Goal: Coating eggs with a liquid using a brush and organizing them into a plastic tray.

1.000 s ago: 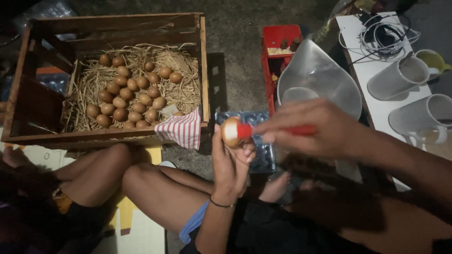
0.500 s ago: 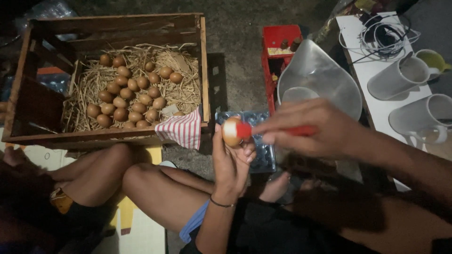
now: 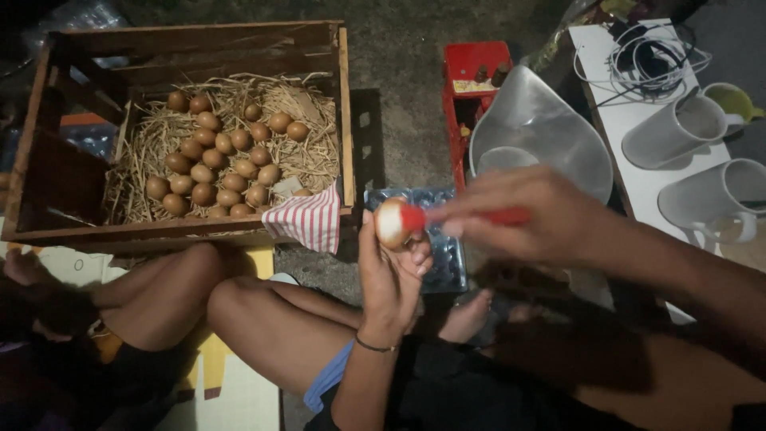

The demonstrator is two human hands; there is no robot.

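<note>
The left hand (image 3: 391,271) had its grip closed around an egg (image 3: 391,222). The egg sat at the top of the hand, up at the fingertips, and its pale side glowed with light. The right hand (image 3: 527,215) had its grip pinched shut on a thin red tool (image 3: 471,215). The red tip of the tool touched the right side of the egg. So the egg sat just left of the right hand, with the tool between them.

A thin dark band (image 3: 375,345) went around the left wrist. Under the hands were the person's bare legs (image 3: 263,319). Below the egg, on the ground, lay a grey egg tray (image 3: 447,255), partly hidden by the hands.

To the left of the egg hung a red and white striped cloth (image 3: 307,223). It hung over the front edge of a big wooden crate (image 3: 183,227). Inside the crate was straw (image 3: 152,144), and many brown eggs (image 3: 219,164) lay in the straw, well apart from the hands.

Behind the right hand stood a small red crate (image 3: 463,88) and a clear plastic bowl (image 3: 542,136). Farther right was a white counter (image 3: 630,112). On it lay two grey jugs (image 3: 702,160) on their sides, a yellow-green cup (image 3: 734,100) and a bundle of cables (image 3: 646,56).
</note>
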